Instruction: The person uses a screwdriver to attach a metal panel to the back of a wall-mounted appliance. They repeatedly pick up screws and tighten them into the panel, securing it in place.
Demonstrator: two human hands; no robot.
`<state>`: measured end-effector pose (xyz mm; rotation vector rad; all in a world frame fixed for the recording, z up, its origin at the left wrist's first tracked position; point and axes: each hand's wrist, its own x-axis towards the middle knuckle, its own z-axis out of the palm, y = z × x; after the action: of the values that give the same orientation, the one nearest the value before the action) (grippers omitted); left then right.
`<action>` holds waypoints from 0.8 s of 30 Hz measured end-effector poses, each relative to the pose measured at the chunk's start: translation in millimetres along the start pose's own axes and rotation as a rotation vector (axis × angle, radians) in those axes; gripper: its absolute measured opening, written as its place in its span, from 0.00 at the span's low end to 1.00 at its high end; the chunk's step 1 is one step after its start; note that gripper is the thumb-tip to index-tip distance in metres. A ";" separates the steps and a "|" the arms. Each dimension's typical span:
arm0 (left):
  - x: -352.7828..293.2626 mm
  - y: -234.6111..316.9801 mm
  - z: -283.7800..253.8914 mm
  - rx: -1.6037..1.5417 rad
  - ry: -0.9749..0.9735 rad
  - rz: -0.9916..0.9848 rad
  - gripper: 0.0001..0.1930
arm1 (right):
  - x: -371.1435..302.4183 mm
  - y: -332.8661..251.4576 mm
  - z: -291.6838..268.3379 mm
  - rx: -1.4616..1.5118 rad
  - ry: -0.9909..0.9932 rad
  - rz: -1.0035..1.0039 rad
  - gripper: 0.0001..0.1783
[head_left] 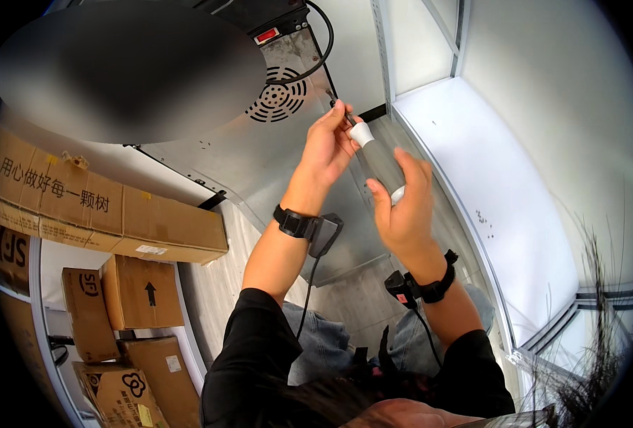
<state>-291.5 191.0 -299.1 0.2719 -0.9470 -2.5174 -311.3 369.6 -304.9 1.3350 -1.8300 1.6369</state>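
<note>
A screwdriver (382,162) with a thick grey-green handle and white ends slants across the middle. My left hand (325,143) closes its fingers round the slim front part, just ahead of the white collar. At the rear end my right hand (409,203) has its thumb on one side of the handle and its fingers on the other. The dark shaft points up-left to the right edge of a grey metal panel (259,146), beside a round slotted vent (276,94). Whether the tip sits in a screw, I cannot make out.
Above the vent are a red switch (266,36) and a looping black cable (328,53). Cardboard boxes (145,291) fill the shelf at left, a long carton (102,196) above. A white ledge (502,185) runs along the right. A blurred patch hides the upper left.
</note>
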 end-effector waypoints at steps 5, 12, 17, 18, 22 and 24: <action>-5.0 2.1 6.3 0.058 -0.003 0.006 0.07 | 4.4 3.1 -0.9 -0.036 0.070 -0.016 0.33; -3.7 0.0 6.6 -0.015 0.048 0.029 0.08 | 4.2 -0.9 -2.1 -0.064 -0.020 -0.024 0.34; -7.8 6.6 5.0 0.055 -0.046 -0.021 0.09 | 5.6 3.1 -6.1 -0.089 -0.015 0.051 0.34; -7.6 5.8 5.6 0.064 -0.013 -0.006 0.09 | 11.0 5.4 -1.0 -0.115 0.101 -0.055 0.33; -5.2 0.3 8.0 0.079 0.071 0.031 0.09 | 11.1 2.3 2.0 0.002 0.106 -0.140 0.33; -4.3 1.4 3.4 0.066 0.030 0.012 0.09 | 6.3 -2.0 -1.0 -0.025 0.017 0.011 0.33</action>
<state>-288.3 194.0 -295.5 0.3224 -1.0180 -2.4678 -313.2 368.1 -298.6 1.2985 -1.8449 1.6211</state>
